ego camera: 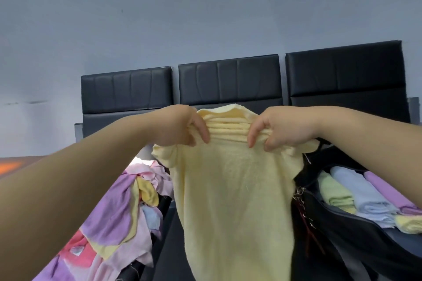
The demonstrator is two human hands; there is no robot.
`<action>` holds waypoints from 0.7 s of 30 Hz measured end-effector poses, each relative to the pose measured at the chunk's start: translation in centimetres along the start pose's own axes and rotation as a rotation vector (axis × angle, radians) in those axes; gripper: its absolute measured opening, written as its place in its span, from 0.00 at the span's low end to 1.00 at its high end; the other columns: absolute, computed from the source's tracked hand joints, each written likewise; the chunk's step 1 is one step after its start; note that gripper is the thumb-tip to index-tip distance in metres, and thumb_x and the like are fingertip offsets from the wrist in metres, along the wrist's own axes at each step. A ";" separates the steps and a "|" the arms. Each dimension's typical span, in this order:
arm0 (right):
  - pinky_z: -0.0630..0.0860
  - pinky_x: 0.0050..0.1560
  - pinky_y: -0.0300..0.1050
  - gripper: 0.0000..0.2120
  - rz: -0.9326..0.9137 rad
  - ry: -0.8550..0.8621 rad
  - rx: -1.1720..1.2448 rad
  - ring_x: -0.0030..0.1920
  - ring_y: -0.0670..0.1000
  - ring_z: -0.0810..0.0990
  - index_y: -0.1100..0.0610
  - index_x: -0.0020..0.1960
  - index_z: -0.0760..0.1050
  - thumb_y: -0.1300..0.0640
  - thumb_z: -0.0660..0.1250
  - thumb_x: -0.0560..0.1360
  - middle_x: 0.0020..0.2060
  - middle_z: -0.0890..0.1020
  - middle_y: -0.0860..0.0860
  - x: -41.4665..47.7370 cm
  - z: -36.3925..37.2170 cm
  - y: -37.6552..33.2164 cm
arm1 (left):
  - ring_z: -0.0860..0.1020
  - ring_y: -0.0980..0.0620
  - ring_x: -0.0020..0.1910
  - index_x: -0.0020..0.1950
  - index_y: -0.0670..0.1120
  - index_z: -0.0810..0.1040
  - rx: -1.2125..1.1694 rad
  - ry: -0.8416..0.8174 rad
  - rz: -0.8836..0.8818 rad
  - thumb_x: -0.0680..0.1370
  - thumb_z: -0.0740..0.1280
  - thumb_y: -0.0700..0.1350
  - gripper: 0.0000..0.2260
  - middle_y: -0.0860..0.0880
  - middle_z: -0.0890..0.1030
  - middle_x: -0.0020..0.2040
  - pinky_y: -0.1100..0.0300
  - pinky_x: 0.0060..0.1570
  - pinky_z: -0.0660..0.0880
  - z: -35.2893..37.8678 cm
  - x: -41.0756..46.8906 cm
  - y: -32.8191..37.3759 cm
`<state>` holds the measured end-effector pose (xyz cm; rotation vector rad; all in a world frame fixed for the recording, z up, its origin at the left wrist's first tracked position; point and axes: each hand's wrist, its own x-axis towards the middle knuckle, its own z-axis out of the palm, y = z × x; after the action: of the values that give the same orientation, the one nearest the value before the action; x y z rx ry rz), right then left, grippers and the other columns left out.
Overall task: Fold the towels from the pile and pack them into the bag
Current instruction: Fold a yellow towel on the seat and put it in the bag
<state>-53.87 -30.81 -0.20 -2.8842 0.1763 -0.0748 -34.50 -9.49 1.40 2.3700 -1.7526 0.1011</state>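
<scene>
A pale yellow towel (233, 201) hangs in front of me, its top edge bunched into folds. My left hand (182, 128) grips the bunched edge on the left and my right hand (280, 130) pinches it on the right, both raised at mid-frame. Lower left lies the pile of unfolded towels (114, 217) in purple, pink, yellow and blue. At the right stands an open black bag (324, 230) holding folded green (335, 191), light blue (360, 194), purple (386, 189) and yellow (408, 223) towels.
Three black padded chair backs (228, 80) line up behind the work surface against a grey wall (159, 18). A keyring and red strap (301, 198) hang from the bag's near side. The hanging towel hides the surface between pile and bag.
</scene>
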 end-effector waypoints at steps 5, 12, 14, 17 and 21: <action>0.68 0.63 0.40 0.19 0.039 0.125 -0.094 0.63 0.41 0.72 0.33 0.50 0.81 0.60 0.71 0.75 0.57 0.74 0.31 5.5 -1.4 3.7 | 0.77 0.52 0.56 0.53 0.65 0.84 0.127 0.077 -0.032 0.76 0.73 0.41 0.18 0.57 0.76 0.58 0.53 0.60 0.74 0.6 5.8 -3.0; 0.72 0.65 0.45 0.23 0.088 0.364 -0.214 0.67 0.48 0.73 0.36 0.56 0.81 0.64 0.64 0.77 0.61 0.77 0.38 11.3 -7.0 6.2 | 0.76 0.53 0.55 0.58 0.61 0.83 0.161 0.206 -0.086 0.77 0.69 0.41 0.16 0.58 0.77 0.54 0.60 0.54 0.71 -4.0 12.5 -6.3; 0.72 0.63 0.45 0.24 0.108 0.417 -0.237 0.66 0.49 0.73 0.36 0.58 0.81 0.64 0.63 0.78 0.62 0.76 0.40 11.9 -8.6 6.6 | 0.76 0.54 0.57 0.57 0.61 0.84 0.155 0.267 -0.083 0.76 0.70 0.40 0.16 0.59 0.78 0.55 0.59 0.56 0.73 -5.8 13.7 -6.9; 0.72 0.61 0.46 0.22 0.105 0.488 -0.265 0.64 0.49 0.74 0.38 0.61 0.80 0.63 0.63 0.79 0.61 0.76 0.42 11.8 -10.0 6.8 | 0.75 0.54 0.55 0.56 0.62 0.83 0.158 0.351 -0.060 0.77 0.70 0.42 0.15 0.56 0.76 0.53 0.59 0.54 0.71 -7.3 14.2 -7.3; 0.70 0.60 0.43 0.20 0.074 0.437 -0.246 0.62 0.47 0.74 0.37 0.60 0.80 0.60 0.65 0.78 0.56 0.75 0.39 10.1 -8.4 6.7 | 0.76 0.55 0.55 0.55 0.61 0.83 0.093 0.340 -0.009 0.77 0.72 0.43 0.14 0.58 0.76 0.53 0.60 0.54 0.72 -5.6 12.5 -7.0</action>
<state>-45.14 -40.54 6.58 -3.0566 0.3951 -0.7175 -23.77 -18.16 8.18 2.2568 -1.6047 0.5602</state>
